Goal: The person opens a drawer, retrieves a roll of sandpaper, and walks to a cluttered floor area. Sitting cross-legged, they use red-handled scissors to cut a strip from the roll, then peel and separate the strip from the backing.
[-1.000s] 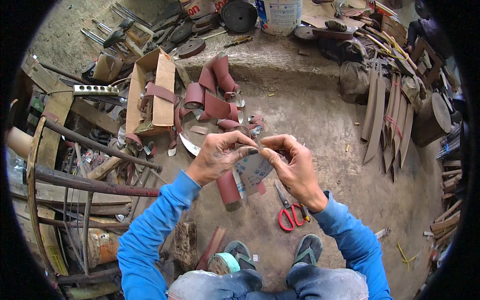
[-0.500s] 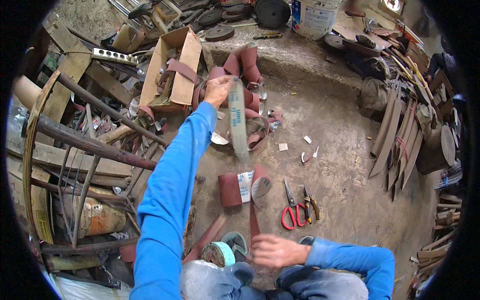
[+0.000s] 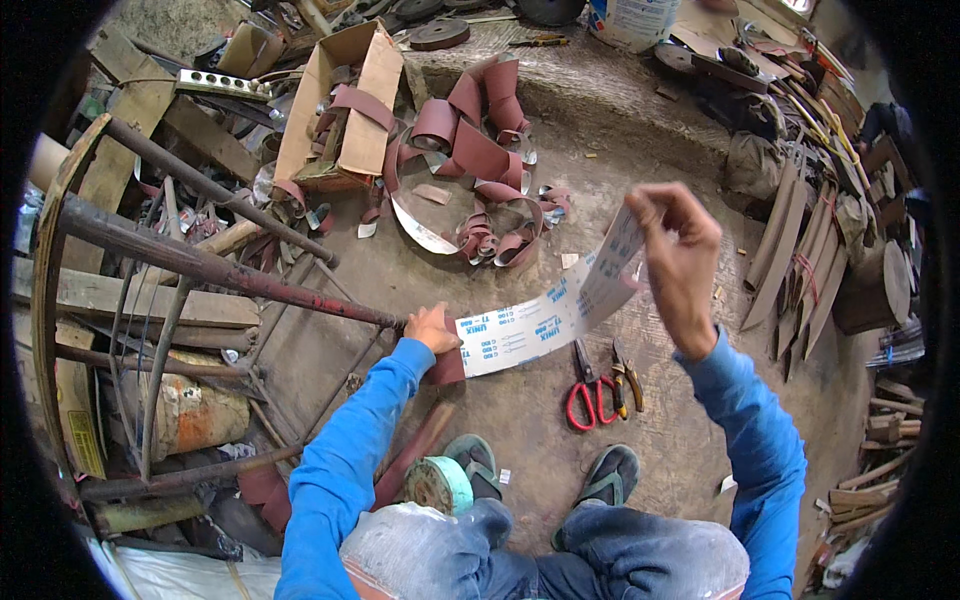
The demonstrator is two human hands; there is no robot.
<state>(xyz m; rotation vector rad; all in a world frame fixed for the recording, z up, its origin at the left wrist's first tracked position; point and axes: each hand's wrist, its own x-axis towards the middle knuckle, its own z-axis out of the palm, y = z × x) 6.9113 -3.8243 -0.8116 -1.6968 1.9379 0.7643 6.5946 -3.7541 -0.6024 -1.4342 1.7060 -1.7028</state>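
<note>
A strip of sandpaper stretches between my two hands above the floor, its white printed backing facing up and its far right end curving upward. At its left end, where brown-red grit shows, my left hand is closed on the strip. My right hand pinches the raised right end between thumb and fingers. Just below the strip, a pair of scissors with red handles lies on the floor, beside pliers with dark and yellow handles. Beyond my left hand is a heap of curled sandpaper strips.
An open cardboard box holds more sandpaper. A metal-and-wood frame reaches in from the left towards my left hand. A teal-edged roll sits by my left foot. Wooden slats lean at the right; a white bucket stands far off.
My left hand has come down from the heap towards me. My right hand has risen from near my knees to the upper right, and the strip now spans both hands.
</note>
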